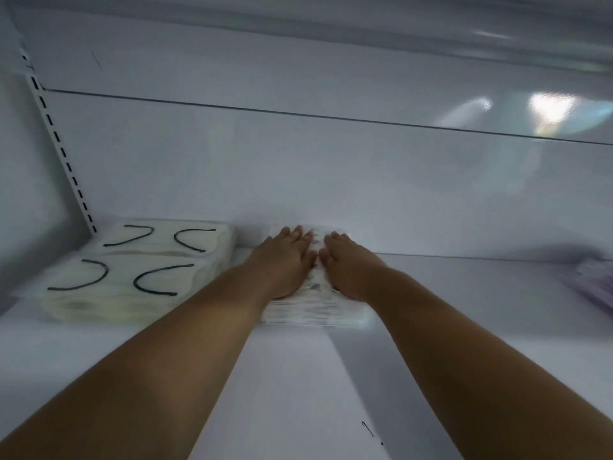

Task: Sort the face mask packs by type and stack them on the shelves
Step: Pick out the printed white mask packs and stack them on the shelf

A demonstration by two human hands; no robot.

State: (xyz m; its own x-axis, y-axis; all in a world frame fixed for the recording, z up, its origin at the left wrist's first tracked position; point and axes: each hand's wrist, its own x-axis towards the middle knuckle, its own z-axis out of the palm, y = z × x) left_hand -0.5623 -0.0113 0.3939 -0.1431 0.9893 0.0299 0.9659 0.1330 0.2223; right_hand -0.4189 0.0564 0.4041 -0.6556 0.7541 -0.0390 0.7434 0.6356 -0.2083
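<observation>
A stack of white mask packs with small blue marks (315,310) lies on the white shelf (298,376), near the back wall. My left hand (285,260) and my right hand (348,263) both press flat on top of this stack, fingers straight, side by side. To the left, two stacks of cream mask packs with black ear loops (132,277) sit in the shelf's left corner, one behind the other. The image is blurred.
A purple pack (597,283) lies at the right edge of the shelf. A slotted upright rail (63,154) runs up the left corner. Another shelf's underside (331,14) hangs overhead. Bare shelf stretches between the white stack and the purple pack.
</observation>
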